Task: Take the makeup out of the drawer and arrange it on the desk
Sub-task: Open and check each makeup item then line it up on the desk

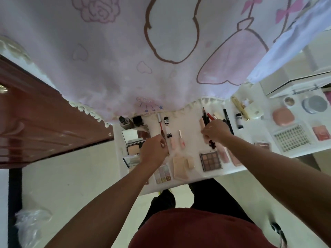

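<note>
Makeup lies spread over a white desk [188, 126]. My left hand [155, 149] has curled fingers and pinches a thin dark-red lip pencil [161, 130] near its lower end. My right hand [215, 131] grips a bundle of pencils and a pink tube [205, 119] that stick up from its fist, with a dark end [212, 144] below it. Between the hands lie two pale pink lip gloss tubes [181, 140] and a small white bottle [167, 130]. An eyeshadow palette [211, 161] sits under my right wrist. The drawer is not visible.
An open mirror compact [136, 138] lies at the desk's left, a lash tray [292, 140], pink compact [283, 116] and silver jar [314, 104] to the right. A pink printed cloth [143, 51] hangs over the desk's far side. A brown wooden door [44, 113] stands left.
</note>
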Demonstrator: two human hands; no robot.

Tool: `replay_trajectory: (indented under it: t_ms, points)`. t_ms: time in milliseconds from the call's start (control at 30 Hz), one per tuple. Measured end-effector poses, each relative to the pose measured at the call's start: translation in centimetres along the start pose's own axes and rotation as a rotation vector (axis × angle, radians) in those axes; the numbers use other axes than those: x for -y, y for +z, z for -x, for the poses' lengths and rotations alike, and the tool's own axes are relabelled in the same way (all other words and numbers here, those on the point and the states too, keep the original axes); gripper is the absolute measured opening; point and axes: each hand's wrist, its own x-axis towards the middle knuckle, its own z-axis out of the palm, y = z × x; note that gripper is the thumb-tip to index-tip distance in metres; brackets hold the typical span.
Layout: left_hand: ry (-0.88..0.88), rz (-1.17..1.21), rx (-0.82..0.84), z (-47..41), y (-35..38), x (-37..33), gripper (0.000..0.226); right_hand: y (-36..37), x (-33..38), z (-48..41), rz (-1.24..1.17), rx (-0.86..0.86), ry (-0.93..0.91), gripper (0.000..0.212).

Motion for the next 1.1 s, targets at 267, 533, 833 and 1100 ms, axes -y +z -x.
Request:
replay_trajectory:
  t_ms: [267,533,833,1100]
  points:
    - [-0.026,0.007,-0.05,0.6,-0.3,-1.2,0.007,-0.7,-1.3,-0.7,0.27,-0.077,-0.057,0.024]
    - [-0.115,0.069,-0.099,0.6,0.5,-3.1,0.004,-0.7,0.1,-1.5,0.438,-0.013,-0.164,0.023]
    - [-0.231,0.444,-0.132,-1.1,-1.0,-7.3,0.014,-4.6,1.5,-0.3,0.061,0.278,-0.402,0.022]
    - [-0.209,0.91,0.094,-2.0,-3.7,-11.8,0.019,-11.3,2.3,3.8,-0.358,0.633,-0.48,0.028]
